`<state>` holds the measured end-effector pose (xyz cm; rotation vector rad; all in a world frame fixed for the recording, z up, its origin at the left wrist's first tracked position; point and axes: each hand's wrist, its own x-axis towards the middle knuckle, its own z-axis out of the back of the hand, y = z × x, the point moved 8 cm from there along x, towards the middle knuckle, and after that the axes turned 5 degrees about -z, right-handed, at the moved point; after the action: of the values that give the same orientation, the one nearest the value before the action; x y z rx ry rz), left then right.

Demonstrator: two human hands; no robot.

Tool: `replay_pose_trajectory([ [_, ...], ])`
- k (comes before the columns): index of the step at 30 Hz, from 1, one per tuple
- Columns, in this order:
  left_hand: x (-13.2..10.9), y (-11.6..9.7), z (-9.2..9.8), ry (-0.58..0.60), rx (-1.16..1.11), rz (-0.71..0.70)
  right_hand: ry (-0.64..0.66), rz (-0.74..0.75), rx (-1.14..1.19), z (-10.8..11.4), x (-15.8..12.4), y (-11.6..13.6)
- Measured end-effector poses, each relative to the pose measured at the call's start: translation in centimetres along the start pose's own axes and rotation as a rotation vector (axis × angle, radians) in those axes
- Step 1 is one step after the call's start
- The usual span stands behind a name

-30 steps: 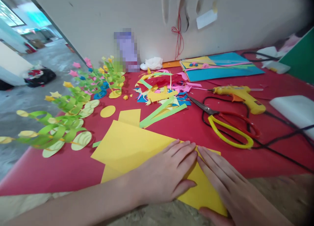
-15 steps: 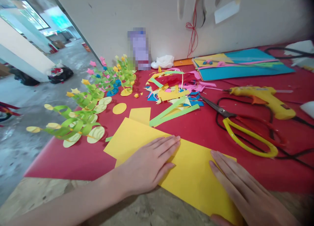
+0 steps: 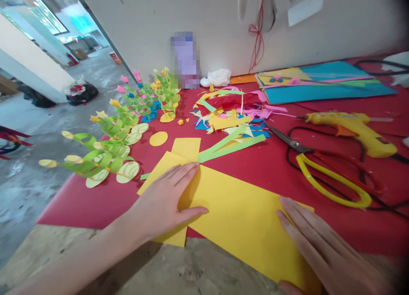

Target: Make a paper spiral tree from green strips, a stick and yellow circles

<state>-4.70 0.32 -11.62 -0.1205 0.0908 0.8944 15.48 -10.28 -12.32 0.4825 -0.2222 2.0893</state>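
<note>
A large yellow paper sheet [image 3: 239, 205] lies slantwise at the front of the table, partly over its near edge. My left hand [image 3: 169, 197] rests on its left part, fingers stretched out and thumb apart. On the right end lies my right hand [image 3: 319, 239], flat with fingers extended; its lower part runs out of the frame. Under the sheet another yellow piece [image 3: 186, 148] sticks out behind and in front. Green paper strips [image 3: 234, 148] touch the area just behind it. A yellow paper disc [image 3: 158, 138] sits to the left.
Curly green paper plants [image 3: 108, 154] stand at the left. Paper scraps [image 3: 230, 114] are heaped in the middle. Scissors with yellow and red handles [image 3: 335, 184] and a yellow glue gun [image 3: 358, 126] with a dark cord lie right. Blue card sheets [image 3: 332, 90] rest near the wall.
My left hand has slid left along the sheet, baring more of its middle. My right hand stays on the right end. The view has shifted slightly.
</note>
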Motion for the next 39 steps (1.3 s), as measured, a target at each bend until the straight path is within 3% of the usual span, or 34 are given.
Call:
replay_pose_trajectory([
  [7,-0.9,3.2,0.0,-0.001,0.042,0.097,0.023,-0.039,0.036,-0.4,-0.7,-0.4],
  [11,-0.8,3.5,0.1,-0.011,0.095,0.093,0.001,0.013,0.029,-0.2,-0.7,-0.2],
  [23,-0.7,4.2,0.2,-0.052,0.291,0.166,-0.078,-0.017,-0.011,0.3,-0.5,-0.1],
  [25,-0.8,3.4,0.8,-0.100,0.298,0.157,-0.097,-0.029,-0.037,0.5,-0.4,0.0],
  [27,-0.4,1.3,1.4,-0.137,0.273,0.055,-0.109,-0.026,-0.063,0.7,-0.1,0.2],
  [30,0.5,-4.4,1.1,-0.053,0.114,-0.317,-0.105,-0.012,-0.099,1.1,0.4,0.5],
  [33,1.6,-8.5,1.1,-0.024,-0.046,-0.503,-0.084,0.006,-0.134,1.2,0.8,0.6],
  [36,2.7,-9.9,1.1,-0.034,-0.093,-0.526,-0.047,0.028,-0.173,1.0,1.0,0.6],
  [39,3.4,-9.4,1.0,-0.054,-0.093,-0.497,-0.038,0.056,-0.199,0.9,1.1,0.8],
])
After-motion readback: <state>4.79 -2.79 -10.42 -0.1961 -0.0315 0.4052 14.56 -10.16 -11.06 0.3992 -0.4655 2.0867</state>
